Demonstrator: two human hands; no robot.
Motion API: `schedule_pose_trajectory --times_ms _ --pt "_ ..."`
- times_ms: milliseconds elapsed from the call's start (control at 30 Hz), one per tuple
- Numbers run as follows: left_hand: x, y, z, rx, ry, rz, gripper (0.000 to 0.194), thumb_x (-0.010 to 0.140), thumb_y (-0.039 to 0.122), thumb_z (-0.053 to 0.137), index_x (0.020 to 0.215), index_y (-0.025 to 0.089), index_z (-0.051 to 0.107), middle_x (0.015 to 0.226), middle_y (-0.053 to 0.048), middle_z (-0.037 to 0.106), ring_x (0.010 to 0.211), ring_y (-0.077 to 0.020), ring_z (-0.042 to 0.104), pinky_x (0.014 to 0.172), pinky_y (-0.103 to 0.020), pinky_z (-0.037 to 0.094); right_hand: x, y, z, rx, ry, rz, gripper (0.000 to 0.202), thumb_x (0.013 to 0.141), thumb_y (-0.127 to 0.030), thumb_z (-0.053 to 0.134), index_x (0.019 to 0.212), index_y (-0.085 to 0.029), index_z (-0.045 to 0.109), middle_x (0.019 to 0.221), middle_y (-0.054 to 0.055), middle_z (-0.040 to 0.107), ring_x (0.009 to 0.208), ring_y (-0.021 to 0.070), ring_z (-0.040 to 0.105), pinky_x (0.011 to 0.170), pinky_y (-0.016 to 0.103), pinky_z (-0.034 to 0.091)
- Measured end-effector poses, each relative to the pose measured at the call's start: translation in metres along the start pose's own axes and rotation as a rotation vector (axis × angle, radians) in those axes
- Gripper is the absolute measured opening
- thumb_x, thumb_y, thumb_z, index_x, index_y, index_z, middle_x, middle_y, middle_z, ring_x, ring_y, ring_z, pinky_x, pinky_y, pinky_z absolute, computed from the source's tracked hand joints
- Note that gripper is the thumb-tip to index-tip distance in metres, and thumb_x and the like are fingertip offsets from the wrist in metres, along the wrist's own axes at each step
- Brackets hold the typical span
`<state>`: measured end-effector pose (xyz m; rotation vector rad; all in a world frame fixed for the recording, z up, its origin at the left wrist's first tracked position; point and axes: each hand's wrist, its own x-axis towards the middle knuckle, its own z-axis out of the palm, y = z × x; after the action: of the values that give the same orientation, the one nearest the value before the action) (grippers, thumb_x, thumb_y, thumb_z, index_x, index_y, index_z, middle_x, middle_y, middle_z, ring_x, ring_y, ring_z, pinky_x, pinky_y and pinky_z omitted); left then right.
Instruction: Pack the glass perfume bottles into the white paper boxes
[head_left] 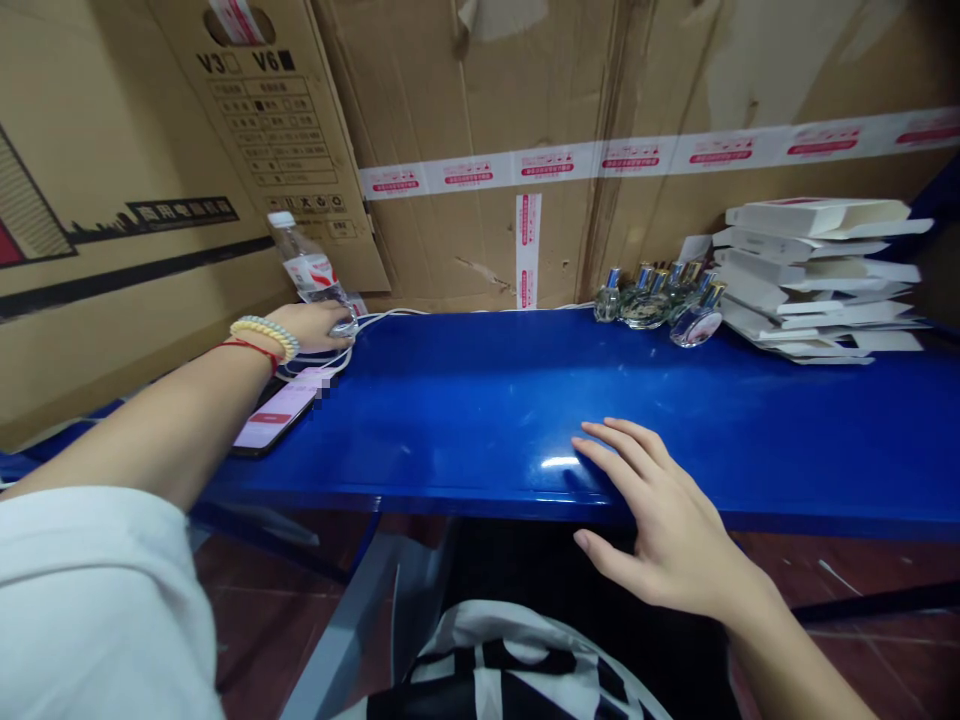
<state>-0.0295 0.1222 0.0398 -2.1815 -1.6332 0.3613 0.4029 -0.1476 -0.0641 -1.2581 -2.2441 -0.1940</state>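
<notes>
At the left end of the blue table (457, 400), my left hand (311, 325) has its fingers around the lower part of a clear plastic water bottle (311, 268). The bottle has a white cap and a red-and-white label and leans to the left. Below that wrist, partly covered by the forearm, lies a smartphone (281, 412) with a lit pinkish screen. My right hand (660, 510) is open over the table's front edge, fingers spread, with nothing in it.
Several small glass perfume bottles (696, 322) stand at the back right beside a stack of flattened white boxes (817, 275). A white cable (386, 314) runs behind my left hand. Taped cardboard (450, 90) walls the back; a large carton (150, 200) stands left.
</notes>
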Motion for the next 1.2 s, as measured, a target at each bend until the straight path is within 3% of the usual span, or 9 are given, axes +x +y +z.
schedule_pose_trajectory --times_ms 167,367,467,633,733,833,1033,1200 --pt "-0.003 0.005 -0.004 0.036 -0.024 -0.024 0.056 0.09 0.056 0.044 0.125 0.014 0.054 0.131 -0.011 0.054 0.109 -0.0267 0.057 0.096 -0.039 0.045 0.0 -0.001 0.001 -0.012 0.003 -0.017 0.066 0.079 -0.047 0.061 0.136 -0.017 0.045 0.139 0.015 0.051 0.132 0.0353 0.039 0.098 0.054 0.049" --pt "0.002 0.033 -0.025 0.015 0.156 0.026 0.045 0.091 0.042 0.044 0.122 0.011 0.055 0.126 -0.011 0.055 0.105 -0.023 0.058 0.095 -0.034 0.046 0.002 -0.003 0.0 -0.022 0.008 -0.019 0.065 0.078 -0.046 0.061 0.135 -0.017 0.047 0.137 0.015 0.052 0.13 0.0355 0.04 0.096 0.053 0.05" --pt "0.01 0.067 -0.037 -0.085 0.262 0.086 0.042 0.089 0.04 0.045 0.119 0.014 0.058 0.125 -0.011 0.056 0.105 -0.025 0.06 0.093 -0.035 0.048 0.002 -0.003 -0.001 -0.018 0.009 -0.02 0.065 0.078 -0.046 0.061 0.135 -0.017 0.047 0.136 0.015 0.053 0.13 0.0354 0.041 0.096 0.054 0.05" --pt "0.023 0.143 -0.053 -0.411 0.392 0.111 0.04 0.085 0.04 0.049 0.114 0.016 0.06 0.125 -0.01 0.056 0.111 -0.0261 0.059 0.098 -0.036 0.047 0.001 -0.003 -0.001 0.037 -0.025 0.022 0.063 0.081 -0.044 0.06 0.136 -0.019 0.046 0.139 0.014 0.051 0.132 0.0342 0.04 0.099 0.053 0.05" --pt "0.027 0.182 -0.059 -0.563 0.376 0.161 0.038 0.082 0.039 0.051 0.111 0.015 0.062 0.122 -0.011 0.059 0.111 -0.0257 0.059 0.099 -0.036 0.047 0.004 -0.002 -0.009 0.107 -0.068 0.038 0.057 0.083 -0.042 0.06 0.135 -0.02 0.048 0.139 0.014 0.051 0.133 0.032 0.04 0.1 0.051 0.05" --pt "0.029 0.206 -0.066 -0.576 0.299 0.232 0.04 0.08 0.041 0.053 0.11 0.017 0.063 0.12 -0.012 0.061 0.108 -0.0268 0.061 0.097 -0.037 0.048 0.017 0.003 -0.023 0.148 -0.102 0.002 0.055 0.084 -0.039 0.06 0.134 -0.019 0.049 0.139 0.015 0.05 0.133 0.0305 0.041 0.103 0.049 0.048" --pt "0.036 0.212 -0.083 -0.553 0.176 0.284 0.047 0.079 0.045 0.052 0.115 0.016 0.06 0.118 -0.011 0.065 0.11 -0.026 0.061 0.097 -0.034 0.047 0.078 0.04 -0.046 0.007 -0.151 -0.214 0.055 0.083 -0.037 0.059 0.132 -0.013 0.051 0.134 0.017 0.053 0.127 0.0286 0.044 0.103 0.048 0.047" --pt "0.031 0.187 -0.093 -0.494 0.213 0.257 0.052 0.078 0.047 0.052 0.119 0.017 0.058 0.12 -0.011 0.064 0.106 -0.0267 0.062 0.096 -0.036 0.048 0.121 0.104 -0.068 -0.333 -0.366 -0.412 0.048 0.081 -0.022 0.054 0.126 -0.007 0.056 0.121 0.019 0.06 0.111 0.0285 0.054 0.094 0.046 0.049"
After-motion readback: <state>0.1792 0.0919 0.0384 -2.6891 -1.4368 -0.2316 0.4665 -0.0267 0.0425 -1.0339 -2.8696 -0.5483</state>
